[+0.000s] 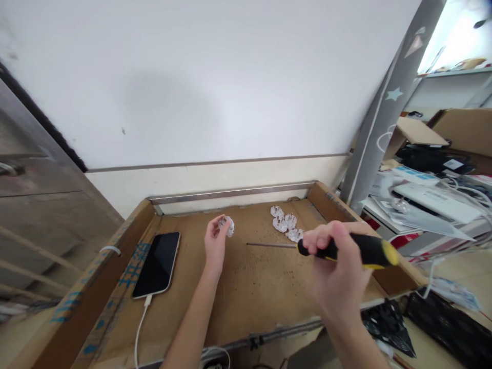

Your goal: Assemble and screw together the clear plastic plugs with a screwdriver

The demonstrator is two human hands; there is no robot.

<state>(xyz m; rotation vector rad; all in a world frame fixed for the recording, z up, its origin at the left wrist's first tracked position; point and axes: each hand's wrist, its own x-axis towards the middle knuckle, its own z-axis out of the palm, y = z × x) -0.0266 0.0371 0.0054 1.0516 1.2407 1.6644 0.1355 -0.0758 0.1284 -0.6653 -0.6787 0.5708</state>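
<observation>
My left hand (215,242) is raised over the cardboard sheet (249,287) and pinches a small clear plastic plug piece (226,225) between its fingertips. My right hand (335,266) grips the black and yellow handle of a screwdriver (357,250), whose thin shaft points left toward the left hand, its tip a little short of the piece. Several more clear plug pieces (285,224) lie in a small group at the back of the cardboard, just beyond the screwdriver shaft.
A phone (157,263) lies screen up at the left of the cardboard, with a white cable (139,328) plugged in. A white wall stands behind. To the right are a grey post (378,123), boxes, papers and cables.
</observation>
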